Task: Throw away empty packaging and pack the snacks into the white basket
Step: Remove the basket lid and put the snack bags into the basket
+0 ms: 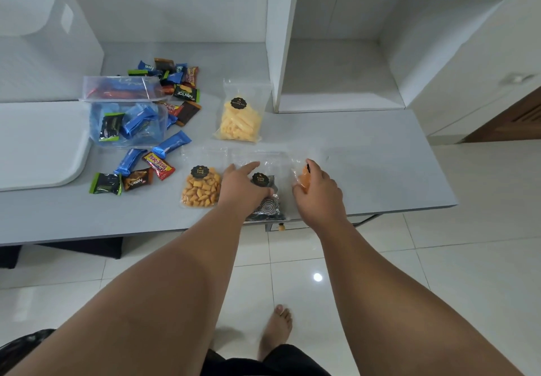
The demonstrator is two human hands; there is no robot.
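Observation:
Three clear snack bags lie at the desk's front edge. My left hand (244,185) presses with straight fingers on the middle bag of dark spiral snacks (268,200). To its left lies a bag of orange pillow snacks (201,189). My right hand (317,189) grips a bag of orange snacks (301,176), which it mostly hides. Farther back lies a bag of yellow sticks (240,121). Several small wrapped bars (164,147) are scattered at the left around a clear blue-tinted bag (128,124). A white basket (38,141) stands at the far left.
A white shelf unit (336,68) stands on the desk at the back right. A black bin bag (17,346) shows at the bottom left corner. My bare foot (276,329) is on the tiled floor below the desk edge.

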